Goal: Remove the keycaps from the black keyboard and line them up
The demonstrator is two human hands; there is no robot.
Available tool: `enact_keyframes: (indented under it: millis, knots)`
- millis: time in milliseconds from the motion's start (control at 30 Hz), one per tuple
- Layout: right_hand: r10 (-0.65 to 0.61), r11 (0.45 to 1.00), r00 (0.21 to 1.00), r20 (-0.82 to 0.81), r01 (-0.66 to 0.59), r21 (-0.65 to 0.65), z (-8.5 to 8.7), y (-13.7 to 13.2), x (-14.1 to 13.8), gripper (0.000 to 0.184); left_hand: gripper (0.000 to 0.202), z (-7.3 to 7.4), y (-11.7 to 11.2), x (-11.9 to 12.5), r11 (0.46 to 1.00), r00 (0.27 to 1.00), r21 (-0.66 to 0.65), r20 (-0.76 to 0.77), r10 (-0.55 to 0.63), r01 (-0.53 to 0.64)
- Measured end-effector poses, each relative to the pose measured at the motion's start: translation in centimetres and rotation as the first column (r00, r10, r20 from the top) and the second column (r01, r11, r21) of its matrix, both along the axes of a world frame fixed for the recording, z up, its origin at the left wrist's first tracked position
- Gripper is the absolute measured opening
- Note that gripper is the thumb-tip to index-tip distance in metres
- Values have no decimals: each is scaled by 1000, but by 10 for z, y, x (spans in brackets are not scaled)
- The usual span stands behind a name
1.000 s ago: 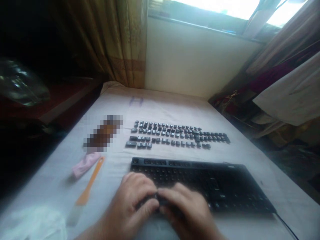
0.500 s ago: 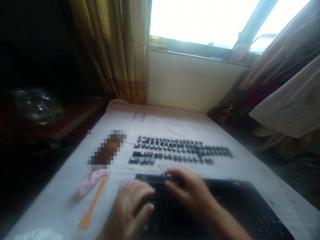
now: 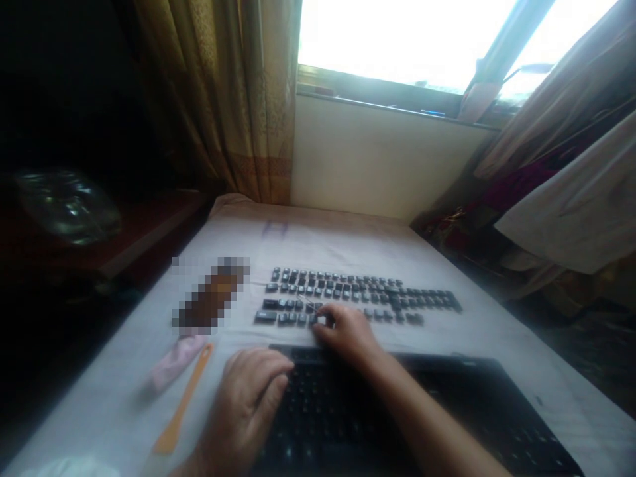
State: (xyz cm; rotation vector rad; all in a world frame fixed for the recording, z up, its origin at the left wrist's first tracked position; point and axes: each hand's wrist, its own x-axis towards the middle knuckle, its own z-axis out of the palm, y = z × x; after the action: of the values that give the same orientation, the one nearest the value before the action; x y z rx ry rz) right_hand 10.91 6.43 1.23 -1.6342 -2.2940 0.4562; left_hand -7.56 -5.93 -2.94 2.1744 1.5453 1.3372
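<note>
A black keyboard (image 3: 447, 411) lies on a white cloth-covered table (image 3: 348, 245) near me. Beyond it, several loose black keycaps (image 3: 368, 295) are laid out in rows. My right hand (image 3: 348, 331) reaches past the keyboard's far edge to the nearest keycap row, its fingertips pinched at a keycap (image 3: 320, 320) near the row's left end. My left hand (image 3: 248, 404) rests with curled fingers on the keyboard's left end, pressing on it.
An orange plastic pry tool (image 3: 183, 401) and a pink cloth (image 3: 176, 361) lie left of the keyboard. A blurred-out brown object (image 3: 211, 295) sits beyond them. Curtains (image 3: 228, 99) and a bright window (image 3: 397, 40) stand behind the table; draped fabric (image 3: 571, 199) lies at right.
My right hand left the keyboard's near left part, went forward over its far edge and reached the loose keycap rows. My left hand stayed on the keyboard's left end.
</note>
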Motion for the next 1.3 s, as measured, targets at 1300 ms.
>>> enact_keyframes:
  millis: [1300]
  knots:
    - [-198, 980, 739, -644, 131, -150, -10, -114, 79, 27, 44, -12, 9, -5, 980, 963, -143, -251, 98, -137]
